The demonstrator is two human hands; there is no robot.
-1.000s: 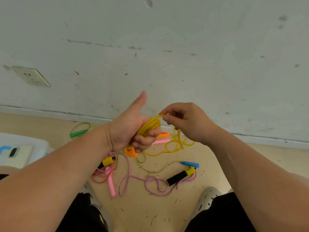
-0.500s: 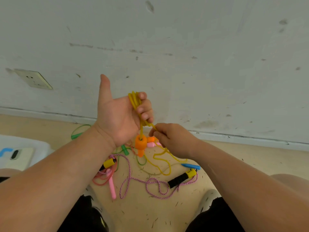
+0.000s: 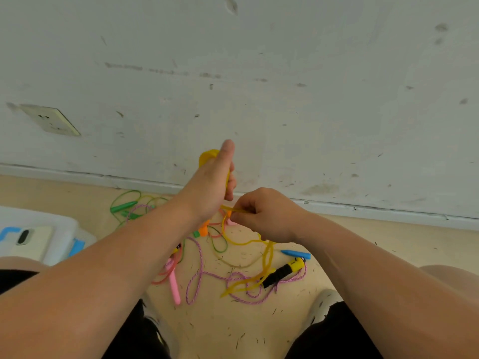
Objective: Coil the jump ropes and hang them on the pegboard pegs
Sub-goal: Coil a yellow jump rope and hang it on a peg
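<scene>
My left hand (image 3: 210, 187) grips a coil of yellow jump rope (image 3: 207, 155) with the thumb pointing up; the coil shows above the fist. My right hand (image 3: 264, 216) pinches a strand of the same yellow rope just below and right of the left fist. The loose yellow rope (image 3: 267, 257) trails down to the floor in loops. Its orange handle (image 3: 203, 229) hangs under my left wrist, partly hidden. No pegboard is in view.
On the floor lie a pink-purple braided rope (image 3: 199, 270) with a black-and-yellow handle (image 3: 282, 272), a pink-handled rope (image 3: 173, 283), a green rope (image 3: 123, 206) and a blue handle (image 3: 295, 254). A white bin (image 3: 64, 229) stands at left. The wall (image 3: 285, 99) is close ahead.
My left hand turned over so its back faces me, thumb still up. My right hand moved up to just under it, keeping the yellow strand. More yellow rope lies looped on the floor.
</scene>
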